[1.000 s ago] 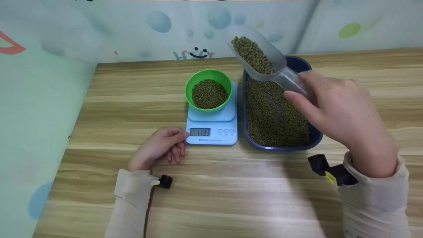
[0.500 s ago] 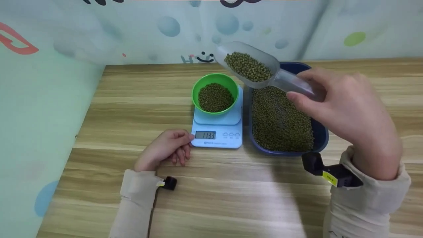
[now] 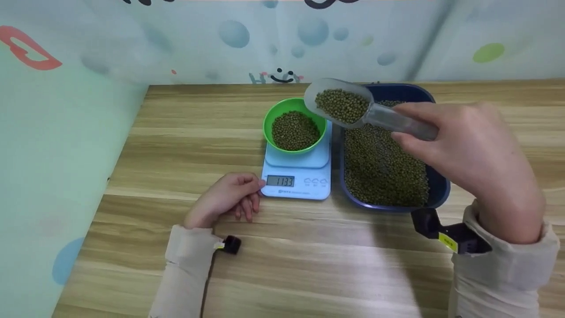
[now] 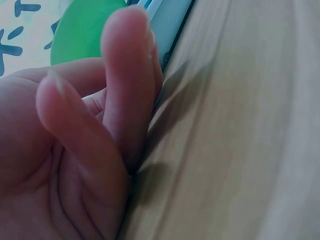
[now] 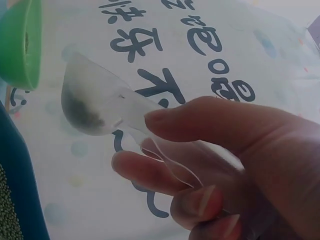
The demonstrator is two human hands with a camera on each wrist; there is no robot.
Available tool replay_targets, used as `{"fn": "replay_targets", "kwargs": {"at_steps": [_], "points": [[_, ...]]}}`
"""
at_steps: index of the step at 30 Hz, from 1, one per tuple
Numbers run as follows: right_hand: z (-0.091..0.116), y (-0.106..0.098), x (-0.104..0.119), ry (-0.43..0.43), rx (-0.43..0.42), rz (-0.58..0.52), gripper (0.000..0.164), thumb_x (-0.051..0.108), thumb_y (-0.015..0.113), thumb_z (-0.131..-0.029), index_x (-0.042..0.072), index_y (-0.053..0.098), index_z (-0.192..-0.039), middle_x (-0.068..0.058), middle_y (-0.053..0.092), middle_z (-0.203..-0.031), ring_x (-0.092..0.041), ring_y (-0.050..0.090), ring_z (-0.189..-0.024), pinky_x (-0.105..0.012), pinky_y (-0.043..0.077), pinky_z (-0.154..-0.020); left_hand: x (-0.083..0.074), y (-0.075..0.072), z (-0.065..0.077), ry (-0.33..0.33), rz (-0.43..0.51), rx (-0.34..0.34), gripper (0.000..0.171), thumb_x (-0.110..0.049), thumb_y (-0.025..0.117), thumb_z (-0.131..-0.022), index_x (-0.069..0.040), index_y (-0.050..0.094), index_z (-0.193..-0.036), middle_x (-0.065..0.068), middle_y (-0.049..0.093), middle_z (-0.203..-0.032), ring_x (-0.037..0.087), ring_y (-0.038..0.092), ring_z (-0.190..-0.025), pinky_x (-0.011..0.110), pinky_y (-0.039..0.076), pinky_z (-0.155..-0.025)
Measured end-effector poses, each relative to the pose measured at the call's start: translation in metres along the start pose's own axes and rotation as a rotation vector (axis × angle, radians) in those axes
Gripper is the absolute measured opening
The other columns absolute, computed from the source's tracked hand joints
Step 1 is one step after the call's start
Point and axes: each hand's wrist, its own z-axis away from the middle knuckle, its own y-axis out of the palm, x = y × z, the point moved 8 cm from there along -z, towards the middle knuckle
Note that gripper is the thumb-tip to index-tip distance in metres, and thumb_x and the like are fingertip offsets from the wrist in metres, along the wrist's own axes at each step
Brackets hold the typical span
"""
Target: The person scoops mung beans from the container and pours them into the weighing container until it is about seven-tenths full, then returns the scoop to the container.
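My right hand [image 3: 476, 145] grips the handle of a clear plastic scoop [image 3: 399, 120] that carries a heap of small green beans [image 3: 342, 106]. In the head view the scoop's tip overlaps the right rim of a green bowl [image 3: 268, 132], which holds more beans. That bowl stands on a pale blue kitchen scale [image 3: 295, 192] whose display reads 113.3. Loosely curled, my left hand [image 3: 229, 196] rests on the table, thumb tip right at the scale's lower left corner. The right wrist view shows thumb and fingers [image 5: 145, 172] wrapped round the scoop's handle.
Right of the scale sits a dark blue tub [image 3: 437, 194] of green beans, partly under the scoop and right hand. A printed wall sheet [image 3: 198, 39] rises behind the wooden table [image 3: 309, 265]. Each sleeve carries a small black camera [image 3: 454, 234].
My right hand has lowered the loaded scoop and levelled it, so its tip now overlaps the bowl's right rim. The left hand stays by the scale, and the display still reads 113.3.
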Motion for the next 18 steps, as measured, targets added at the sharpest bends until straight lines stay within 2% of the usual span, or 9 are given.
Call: {"fn": "replay_targets", "kwargs": {"at_steps": [9, 14, 18], "points": [[-0.001, 0.007, 0.009, -0.044, 0.001, 0.024, 0.029, 0.033, 0.06, -0.082, 0.022, 0.064, -0.109, 0.008, 0.06, -0.067, -0.01, 0.039, -0.039, -0.026, 0.03, -0.034, 0.002, 0.001, -0.001, -0.005, 0.035, 0.006, 0.039, -0.038, 0.055, -0.088, 0.001, 0.053, -0.082, 0.014, 0.06, -0.064, 0.018, 0.056, -0.044, 0.022, 0.038, -0.035], [-0.002, 0.009, 0.014, -0.064, -0.005, 0.034, 0.03, 0.032, 0.061, -0.082, 0.021, 0.064, -0.11, 0.008, 0.059, -0.066, -0.009, 0.04, -0.042, -0.026, 0.031, -0.035, 0.001, -0.001, 0.001, -0.018, 0.014, 0.004, 0.04, -0.038, 0.054, -0.088, 0.002, 0.054, -0.083, 0.015, 0.06, -0.065, 0.019, 0.057, -0.045, 0.022, 0.039, -0.035], [-0.001, 0.011, 0.015, -0.055, 0.004, 0.036, 0.032, 0.032, 0.061, -0.082, 0.022, 0.063, -0.112, 0.006, 0.061, -0.069, -0.01, 0.042, -0.044, -0.027, 0.033, -0.038, -0.006, 0.002, 0.005, -0.032, 0.013, 0.011, 0.037, -0.032, 0.051, -0.091, 0.005, 0.053, -0.085, 0.016, 0.06, -0.066, 0.02, 0.057, -0.046, 0.023, 0.04, -0.036]]}}
